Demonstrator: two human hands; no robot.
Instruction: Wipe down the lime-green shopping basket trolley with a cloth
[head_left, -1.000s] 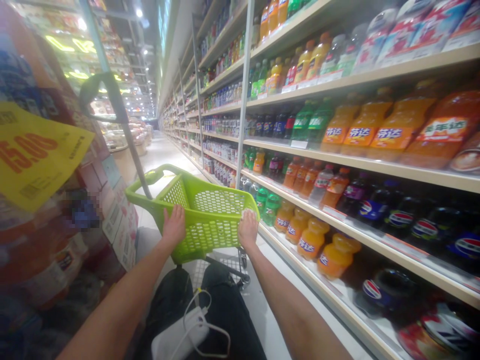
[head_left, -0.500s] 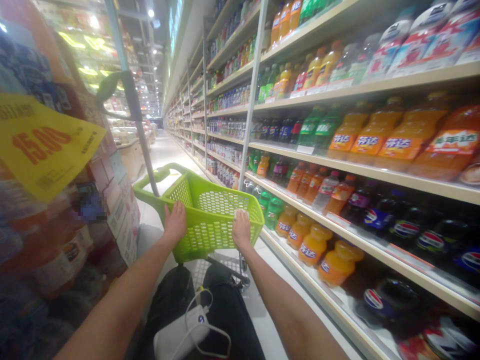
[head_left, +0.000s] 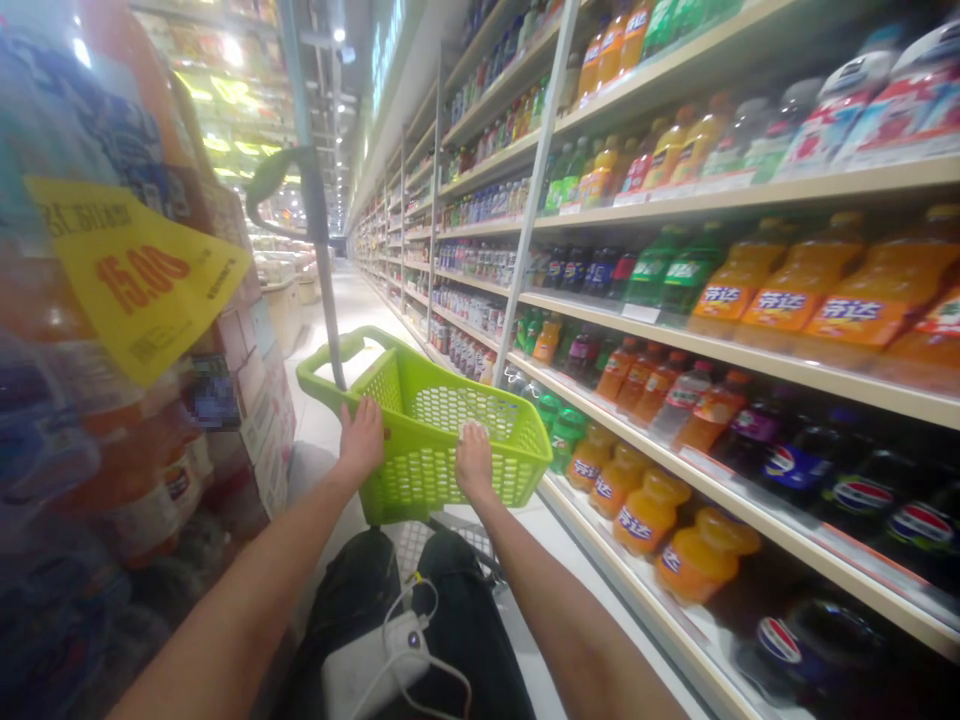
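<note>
A green plastic shopping cart basket (head_left: 420, 490) with perforated walls stands in front of my knees, with no goods visible inside. My left hand (head_left: 363, 437) is closed over its near rim, close to the left end by the grey pole. Farther right along that same rim, my right hand (head_left: 474, 462) is curled with its fingers over the edge. A white power bank (head_left: 367, 672) with a white cable lies on my lap between the forearms. Below the basket, part of a wire rack (head_left: 411, 545) shows.
Long shelves (head_left: 750, 335) of drink bottles line the right side, close to the basket. On the left stands a stack of packed goods with a yellow price sign (head_left: 142, 280) reading 15.00. A grey pole (head_left: 319, 200) rises at the basket's left end. The aisle floor (head_left: 349, 300) runs ahead.
My right hand has slid left along the basket rim, nearer to my left hand. The whole scene has shifted to the right in view. Both hands stay on the rim.
</note>
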